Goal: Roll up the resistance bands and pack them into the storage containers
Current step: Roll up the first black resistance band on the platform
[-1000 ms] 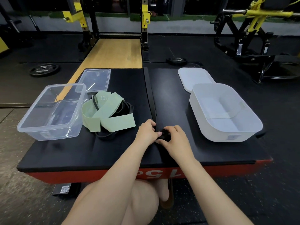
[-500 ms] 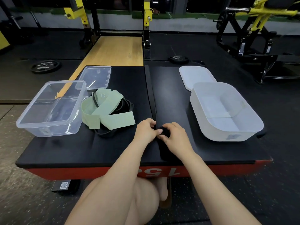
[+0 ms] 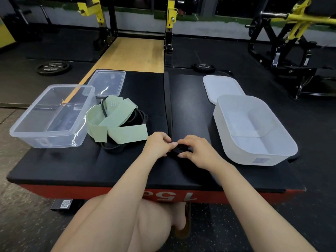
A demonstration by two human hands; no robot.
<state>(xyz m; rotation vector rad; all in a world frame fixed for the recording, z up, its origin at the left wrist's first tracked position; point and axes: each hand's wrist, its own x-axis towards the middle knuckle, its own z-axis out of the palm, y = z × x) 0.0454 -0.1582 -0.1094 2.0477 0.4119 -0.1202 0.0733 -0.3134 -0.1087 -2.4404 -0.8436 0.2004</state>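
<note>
Both hands [image 3: 179,145] still on seemingly unchanged black band roll [image 3: 180,149].

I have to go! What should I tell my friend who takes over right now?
Left hand and right hand: both pinch a small black roll at the front middle of the black mat; the band's unrolled length stretches away across the mat.
Clear container on the left and white container on the right hold no bands; their lids lie behind them.
Green band lies tangled with more black bands beside the clear container.
Done: rolling started. Left: finish rolling, roll the others, pack all.
</note>
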